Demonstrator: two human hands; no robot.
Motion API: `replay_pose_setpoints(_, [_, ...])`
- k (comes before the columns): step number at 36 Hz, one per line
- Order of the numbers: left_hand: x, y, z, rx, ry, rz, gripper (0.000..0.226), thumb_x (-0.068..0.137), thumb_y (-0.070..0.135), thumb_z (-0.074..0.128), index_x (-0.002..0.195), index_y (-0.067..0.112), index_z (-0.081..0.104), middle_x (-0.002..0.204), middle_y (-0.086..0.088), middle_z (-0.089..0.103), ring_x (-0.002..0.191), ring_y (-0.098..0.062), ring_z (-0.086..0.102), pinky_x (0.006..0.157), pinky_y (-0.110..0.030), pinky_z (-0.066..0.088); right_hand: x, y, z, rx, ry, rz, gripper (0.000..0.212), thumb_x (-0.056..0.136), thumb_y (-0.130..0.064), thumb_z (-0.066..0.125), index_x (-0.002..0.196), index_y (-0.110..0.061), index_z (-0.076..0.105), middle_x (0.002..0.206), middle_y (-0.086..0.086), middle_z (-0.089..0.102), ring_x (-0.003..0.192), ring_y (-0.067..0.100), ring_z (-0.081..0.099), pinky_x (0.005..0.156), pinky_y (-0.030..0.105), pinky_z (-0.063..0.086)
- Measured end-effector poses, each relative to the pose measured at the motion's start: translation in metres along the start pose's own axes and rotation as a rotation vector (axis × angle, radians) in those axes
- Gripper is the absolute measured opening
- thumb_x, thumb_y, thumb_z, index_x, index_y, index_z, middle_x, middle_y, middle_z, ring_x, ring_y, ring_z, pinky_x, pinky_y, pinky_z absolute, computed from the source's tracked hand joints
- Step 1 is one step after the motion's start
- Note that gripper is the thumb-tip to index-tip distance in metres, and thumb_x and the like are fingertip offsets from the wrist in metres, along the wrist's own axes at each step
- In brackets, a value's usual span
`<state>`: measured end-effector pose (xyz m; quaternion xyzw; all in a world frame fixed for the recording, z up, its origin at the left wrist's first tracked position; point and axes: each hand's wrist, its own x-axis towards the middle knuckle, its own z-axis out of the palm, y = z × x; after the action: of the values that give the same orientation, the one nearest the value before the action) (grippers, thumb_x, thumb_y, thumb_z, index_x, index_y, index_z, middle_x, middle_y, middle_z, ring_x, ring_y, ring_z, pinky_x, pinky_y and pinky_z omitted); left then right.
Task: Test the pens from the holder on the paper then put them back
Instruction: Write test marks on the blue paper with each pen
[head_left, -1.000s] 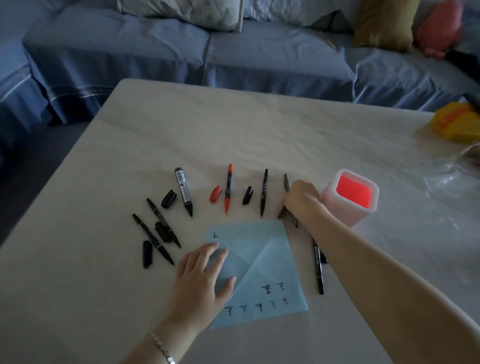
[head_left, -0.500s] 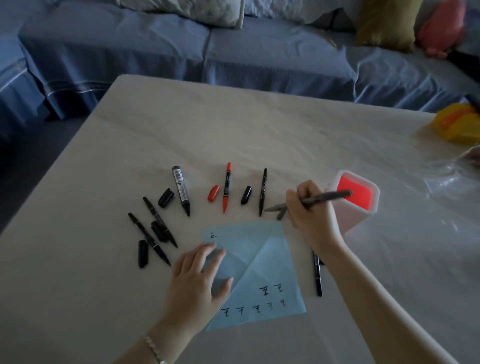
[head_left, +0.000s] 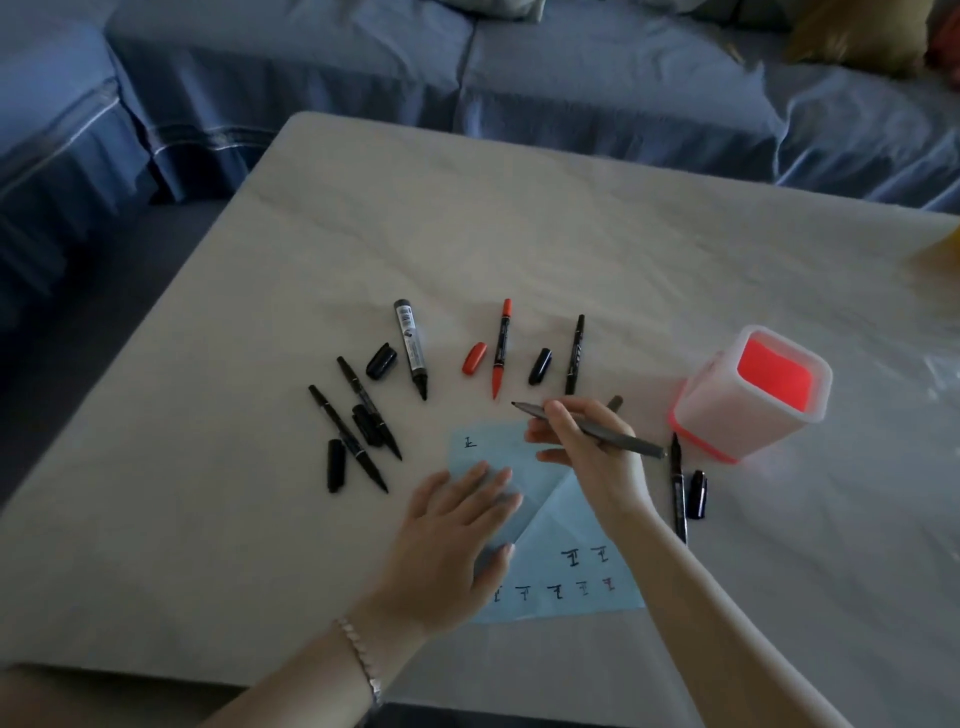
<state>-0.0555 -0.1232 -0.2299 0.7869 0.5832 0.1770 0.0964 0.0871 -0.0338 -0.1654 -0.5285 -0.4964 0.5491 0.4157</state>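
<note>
Grey and slim, the uncapped pen (head_left: 592, 428) sits in the right hand (head_left: 587, 457), pinched between thumb and fingers, tip pointing up-left and hanging just above the top edge of the blue paper (head_left: 550, 566). Whether the tip touches anything is hard to tell; it looks clear of the sheet. The left hand (head_left: 457, 540) lies flat and spread on the paper, pressing it to the bench (head_left: 519, 234), holding nothing. One corner of the sheet is folded over, and small inked marks run along its near edge, with 1 more near the top-left corner.

Just right of the right wrist lie a black pen (head_left: 678, 488) and its cap (head_left: 696, 493), side by side. Beyond them stands the pink pen holder (head_left: 748, 395), upright, its red inside showing and no pens visible in it.

Fanned out past the paper are more uncapped pens: a thin black pen (head_left: 574, 353) with a black cap (head_left: 540, 366) beside it, a red pen (head_left: 501, 348) with a red cap (head_left: 474, 357), and a thick black marker (head_left: 410, 348) with its cap (head_left: 381, 360). To the left, 2 thin black pens (head_left: 348, 439) lie near each other with 2 caps (head_left: 336, 465) by them.

A bracelet (head_left: 358, 654) circles the left wrist. A blue-covered sofa (head_left: 571, 78) runs behind the bench.
</note>
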Motion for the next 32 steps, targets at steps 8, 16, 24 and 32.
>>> replay_pose_setpoints(8, [0.001,0.0,-0.002,-0.01,-0.017,-0.008,0.042,0.08,0.044,0.045,0.115,0.028,0.062,0.127,0.009,0.059,0.125,-0.014,0.049,0.104,-0.036,0.026,0.014,0.013,0.034,-0.155,0.205,-0.075,0.029,0.076,-0.013,0.072,0.059,-0.01,0.049,0.05,0.008,0.053,0.037,0.007,0.047,0.039,0.016,0.039])
replay_pose_setpoints(16, [0.002,0.001,-0.001,-0.054,-0.02,-0.036,0.044,0.076,0.043,0.047,0.113,0.029,0.064,0.127,0.008,0.06,0.123,-0.017,0.051,0.102,-0.036,0.026,0.017,0.032,0.041,-0.241,0.312,-0.092,0.039,0.079,-0.004,0.062,0.052,-0.014,0.036,0.046,-0.003,0.037,0.038,0.003,0.037,0.04,0.012,0.031])
replay_pose_setpoints(24, [0.002,0.0,-0.003,-0.063,-0.036,-0.05,0.044,0.077,0.044,0.047,0.116,0.03,0.061,0.13,0.01,0.057,0.127,-0.017,0.048,0.104,-0.035,0.023,0.019,0.035,0.042,-0.286,0.288,-0.134,0.037,0.077,-0.004,0.064,0.052,-0.013,0.039,0.047,-0.002,0.038,0.043,0.004,0.037,0.042,0.014,0.03])
replay_pose_setpoints(32, [0.002,0.001,-0.003,-0.081,-0.003,-0.054,0.043,0.075,0.043,0.048,0.113,0.03,0.063,0.127,0.01,0.059,0.125,-0.015,0.047,0.103,-0.035,0.026,0.019,0.035,0.044,-0.316,0.31,-0.156,0.038,0.077,-0.004,0.063,0.051,-0.014,0.036,0.046,-0.003,0.036,0.043,0.005,0.037,0.042,0.015,0.029])
